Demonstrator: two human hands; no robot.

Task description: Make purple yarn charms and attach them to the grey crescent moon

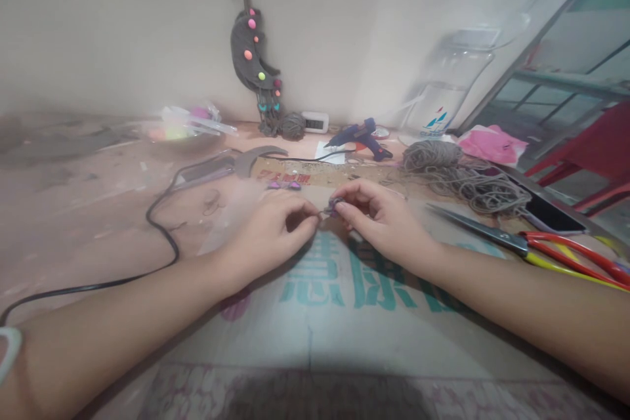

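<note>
My left hand (273, 226) and my right hand (378, 216) meet over a flattened cardboard sheet (344, 315) with teal printed characters. Both pinch a tiny purple piece (333, 208) between thumb and fingertips, the left from the left side, the right from above. What exactly the piece is I cannot make out. Two more small purple pieces (284, 185) lie just beyond my left hand.
Scissors with red and yellow handles (536, 246) lie at the right, beside a dark phone (546, 210). A pile of grey yarn (457, 174), a blue glue gun (358, 136), a black cable (162, 230), a grey crescent hanging (253, 56) and a plastic jar (450, 88) stand behind.
</note>
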